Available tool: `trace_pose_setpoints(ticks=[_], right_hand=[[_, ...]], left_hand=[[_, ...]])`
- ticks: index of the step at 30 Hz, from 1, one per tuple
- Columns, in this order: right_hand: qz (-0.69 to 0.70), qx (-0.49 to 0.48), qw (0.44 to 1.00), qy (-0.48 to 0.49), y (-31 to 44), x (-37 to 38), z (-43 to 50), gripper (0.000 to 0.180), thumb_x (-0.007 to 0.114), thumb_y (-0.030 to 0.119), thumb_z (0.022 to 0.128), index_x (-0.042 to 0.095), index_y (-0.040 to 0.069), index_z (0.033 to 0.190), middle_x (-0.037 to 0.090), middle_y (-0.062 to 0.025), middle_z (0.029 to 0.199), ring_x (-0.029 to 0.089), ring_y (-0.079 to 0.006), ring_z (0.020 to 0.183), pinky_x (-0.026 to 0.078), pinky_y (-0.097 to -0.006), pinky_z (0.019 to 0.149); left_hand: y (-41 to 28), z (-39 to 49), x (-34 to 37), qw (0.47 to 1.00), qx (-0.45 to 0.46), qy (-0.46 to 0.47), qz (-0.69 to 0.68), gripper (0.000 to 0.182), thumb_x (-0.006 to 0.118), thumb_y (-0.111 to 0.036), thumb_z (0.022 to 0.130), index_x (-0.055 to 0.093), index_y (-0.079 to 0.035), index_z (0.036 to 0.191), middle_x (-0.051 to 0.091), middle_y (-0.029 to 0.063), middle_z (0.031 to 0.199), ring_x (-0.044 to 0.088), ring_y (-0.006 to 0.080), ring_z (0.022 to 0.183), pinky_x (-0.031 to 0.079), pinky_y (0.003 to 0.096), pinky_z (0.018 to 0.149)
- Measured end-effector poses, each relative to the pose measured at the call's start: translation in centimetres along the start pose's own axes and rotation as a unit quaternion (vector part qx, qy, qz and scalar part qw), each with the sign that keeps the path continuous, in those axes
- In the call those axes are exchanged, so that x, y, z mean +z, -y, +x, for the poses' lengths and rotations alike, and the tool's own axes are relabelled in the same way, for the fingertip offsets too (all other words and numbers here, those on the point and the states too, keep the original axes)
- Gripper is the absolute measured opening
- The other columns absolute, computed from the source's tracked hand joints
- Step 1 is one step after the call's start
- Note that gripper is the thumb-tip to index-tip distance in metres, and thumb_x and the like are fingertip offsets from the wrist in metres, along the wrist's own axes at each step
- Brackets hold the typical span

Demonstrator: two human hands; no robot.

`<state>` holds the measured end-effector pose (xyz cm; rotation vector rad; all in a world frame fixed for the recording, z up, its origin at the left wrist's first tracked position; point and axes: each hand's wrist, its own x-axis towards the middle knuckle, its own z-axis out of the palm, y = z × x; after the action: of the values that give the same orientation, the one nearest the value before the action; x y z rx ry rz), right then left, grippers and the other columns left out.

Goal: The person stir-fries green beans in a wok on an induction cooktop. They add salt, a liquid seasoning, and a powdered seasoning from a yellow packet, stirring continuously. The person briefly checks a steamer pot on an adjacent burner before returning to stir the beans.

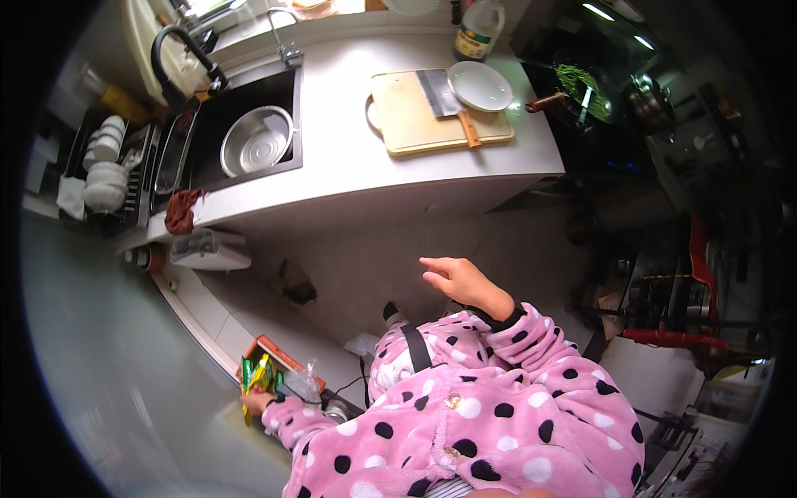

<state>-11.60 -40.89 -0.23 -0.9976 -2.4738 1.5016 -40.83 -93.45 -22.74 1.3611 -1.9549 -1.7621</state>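
My left hand [257,400] is at the lower left, its fingers closed around a yellow plastic packet [264,372] at an orange cardboard box [287,357]. Green packets and a clear plastic bag [303,381] lie in or against that box. In front of my body my right hand [464,281] hangs in the air above the floor, fingers apart and holding nothing. On the white counter, a cleaver [443,98] with a wooden handle rests on a wooden cutting board [405,134]. A white plate [481,86] overlaps the board's upper right corner.
A black sink [205,146] holds a steel basin [258,142]. Dishes stand in a rack [140,180] at the far left. A dark red cloth [182,211] hangs over the counter's edge, above a plastic bin [210,250]. At right, a pan on the stove holds green vegetables [579,81].
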Motion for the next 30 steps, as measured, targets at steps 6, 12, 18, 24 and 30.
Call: trace_pose_setpoints(ticks=[6, 12, 18, 24, 30], right_hand=[[-0.016, -0.038, 0.999, -0.018, 0.0, -1.1, -0.3, 0.036, 0.06, 0.026, 0.085, 0.061, 0.007, 0.116, 0.067, -0.015, 0.092, 0.064, -0.0312, 0.083, 0.05, -0.0369, 0.074], [-0.102, -0.273, 0.955, -0.053, 2.1, -2.4, -1.8, 0.064, 0.07, 0.024, 0.076, 0.045, 0.007, 0.132, 0.053, -0.0157, 0.121, 0.056, -0.0316, 0.105, 0.049, -0.0355, 0.085], [-0.193, -0.38, 0.87, -0.25, 1.3, -6.6, -3.4, 0.051, 0.072, 0.014, 0.069, 0.056, 0.003, 0.116, 0.055, -0.0156, 0.121, 0.052, -0.0311, 0.115, 0.042, -0.0406, 0.097], [0.094, -0.15, 0.92, -0.349, -7.8, -15.6, -9.1, 0.014, 0.058, 0.011, 0.088, 0.061, 0.0, 0.095, 0.063, -0.0089, 0.072, 0.06, -0.0173, 0.062, 0.046, -0.0285, 0.057], [0.271, -0.123, 0.899, -0.321, -12.5, -21.0, -13.0, 0.022, 0.05, 0.016, 0.095, 0.06, -0.003, 0.101, 0.062, -0.0045, 0.072, 0.056, -0.0076, 0.067, 0.044, -0.0259, 0.058]], left_hand=[[-10.5, -18.9, 0.6, 0.978, 0.206, -0.015, -0.034, 0.044, 0.054, -0.031, 0.089, 0.047, -0.002, 0.057, 0.052, 0.0043, 0.055, 0.049, 0.016, 0.048, 0.041, 0.0294, 0.049], [-10.8, -39.4, 2.0, 0.916, 0.246, 0.311, -0.066, 0.029, 0.053, -0.02, 0.092, 0.057, 0.001, 0.072, 0.054, 0.0057, 0.058, 0.049, 0.0129, 0.045, 0.042, 0.0247, 0.044], [-8.5, -54.6, 5.4, 0.693, 0.075, 0.715, 0.044, 0.023, 0.054, -0.02, 0.09, 0.058, 0.003, 0.089, 0.06, 0.0089, 0.074, 0.053, 0.0155, 0.047, 0.046, 0.027, 0.045], [-7.1, -67.3, 10.2, 0.465, 0.477, 0.744, -0.044, 0.033, 0.07, -0.014, 0.076, 0.059, -0.003, 0.105, 0.057, 0.0112, 0.105, 0.056, 0.019, 0.09, 0.045, 0.026, 0.065], [-6.4, -78.3, 11.3, 0.288, 0.747, 0.599, 0.028, 0.058, 0.077, -0.027, 0.069, 0.054, -0.007, 0.117, 0.053, 0.0153, 0.114, 0.051, 0.0316, 0.111, 0.029, 0.0448, 0.105]])
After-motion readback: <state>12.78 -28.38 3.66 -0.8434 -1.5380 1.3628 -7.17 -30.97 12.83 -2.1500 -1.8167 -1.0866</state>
